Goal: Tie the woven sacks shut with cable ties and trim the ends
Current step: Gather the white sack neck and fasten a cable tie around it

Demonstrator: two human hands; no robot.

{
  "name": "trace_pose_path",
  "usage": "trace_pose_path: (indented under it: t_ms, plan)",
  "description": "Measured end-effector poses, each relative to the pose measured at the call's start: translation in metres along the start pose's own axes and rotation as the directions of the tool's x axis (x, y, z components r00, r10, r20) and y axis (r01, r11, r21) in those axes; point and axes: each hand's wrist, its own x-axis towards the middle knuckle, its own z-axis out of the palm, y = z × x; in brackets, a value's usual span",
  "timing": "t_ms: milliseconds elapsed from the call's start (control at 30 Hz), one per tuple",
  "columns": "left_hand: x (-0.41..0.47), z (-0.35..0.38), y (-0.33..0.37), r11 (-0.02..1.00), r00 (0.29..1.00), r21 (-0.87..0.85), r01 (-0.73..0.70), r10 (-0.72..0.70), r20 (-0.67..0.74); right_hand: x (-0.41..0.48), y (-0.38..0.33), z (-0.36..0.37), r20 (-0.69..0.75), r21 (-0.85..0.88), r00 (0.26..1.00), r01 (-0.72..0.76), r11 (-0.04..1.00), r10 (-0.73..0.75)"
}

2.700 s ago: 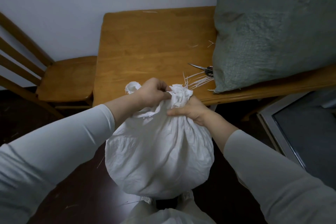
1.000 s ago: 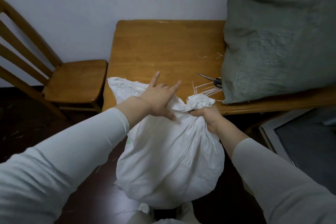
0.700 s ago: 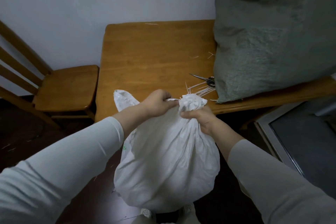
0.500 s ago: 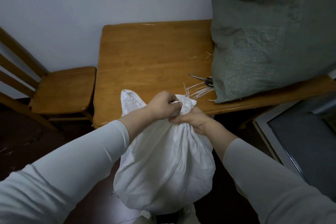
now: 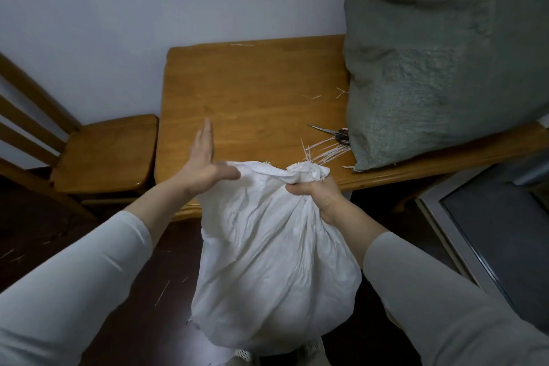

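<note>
Looking down from the head camera and counting two sacks. One white sack (image 5: 273, 261) is hanging in front of the body, between and below both hands. One grey-green sack (image 5: 439, 62) is lying on the table (image 5: 252, 92), beyond the right hand and to its right.

Counting also one table, and one chair (image 5: 104, 151) to the left of the left hand. Counting one pair of scissors (image 5: 332, 131) and one bundle of white cable ties (image 5: 323, 151), both just beyond the right hand. Both are lying at the near edge of the grey-green sack, with the scissors' handles against it. Seeing at least three short white offcuts (image 5: 242, 45) farther away on the table top.

Gripping the bunched part of the white sack's mouth with the right hand (image 5: 318, 193), fingers curled tight round the cloth. Holding the left hand (image 5: 202, 166) wide and flat, fingers straight and together, pointing away. Keeping its thumb spread out at the loose edge of the mouth.

Comparing with half a second earlier: no longer pinching the neck with the left hand. Now opening it and moving it away to the left of the right hand. Leaving the mouth of the sack spreading wider between the two hands. Still keeping the same right-hand grip. Finding the scissors, the cable ties and the grey-green sack lying as before.
</note>
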Motion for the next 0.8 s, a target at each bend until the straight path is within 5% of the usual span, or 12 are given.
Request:
trace_pose_path:
  t_ms: [100, 167, 300, 433, 533, 800]
  plan:
    - [-0.002, -0.003, -0.025, 0.814, 0.976, -0.540, 0.214, -0.156, 0.152, 0.000, -0.001, -0.003, -0.003, 0.009, 1.000, -0.003, 1.000, 0.003]
    - [-0.009, -0.002, -0.035, 0.655, 0.934, -0.683, 0.323, -0.103, 0.343, 0.002, -0.001, -0.004, -0.004, 0.024, 1.000, -0.014, 1.000, 0.014]
    - [-0.022, 0.009, -0.041, 0.598, 0.891, -0.718, 0.356, 0.015, 0.454, 0.005, 0.001, -0.002, 0.002, 0.052, 0.999, -0.051, 0.997, 0.051]
    - [-0.012, 0.029, -0.036, 0.742, 0.952, -0.597, 0.305, -0.232, 0.199, 0.007, 0.001, 0.007, 0.009, 0.066, 0.998, -0.056, 0.996, 0.056]
    - [-0.012, 0.053, -0.020, 0.763, 0.951, -0.571, 0.302, -0.203, 0.232, 0.007, -0.001, 0.015, 0.035, 0.051, 0.999, -0.040, 0.998, 0.038]
    - [-0.010, 0.087, 0.004, 0.635, 0.924, -0.685, 0.358, -0.132, 0.360, 0.000, 0.005, 0.024, 0.212, 0.123, 0.977, -0.065, 0.990, 0.038]
